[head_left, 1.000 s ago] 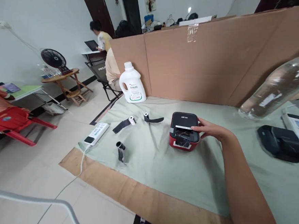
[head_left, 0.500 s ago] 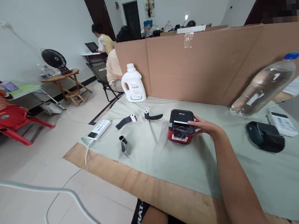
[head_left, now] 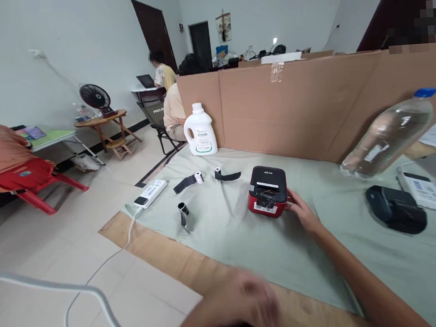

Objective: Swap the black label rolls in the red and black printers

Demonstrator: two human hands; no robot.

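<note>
A red and black label printer (head_left: 273, 178) stands on the cloth, a dark strip showing in its front opening. My right hand (head_left: 302, 211) is against the printer's right side, fingers stretched out and touching it rather than wrapped round it. My left hand (head_left: 250, 298) is smeared by motion above the near table edge, apart from the printer; its fingers cannot be made out. Left of the printer lie small rolls with black tails: one roll (head_left: 227, 175) near the printer, a pinkish-white one (head_left: 188, 182) farther left, and a dark one (head_left: 184, 216) nearer me.
A white jug (head_left: 201, 132) stands before a cardboard screen (head_left: 292, 111). On the right are a large clear bottle (head_left: 389, 134), a black device (head_left: 396, 210) and a white power strip (head_left: 423, 189). Another power strip (head_left: 151, 194) lies left, its cable trailing off the edge. Other people sit beyond.
My left hand has come into view at the bottom, moving. My right hand has slid lower on the printer's side, its thumb off the top. The view has shifted slightly.
</note>
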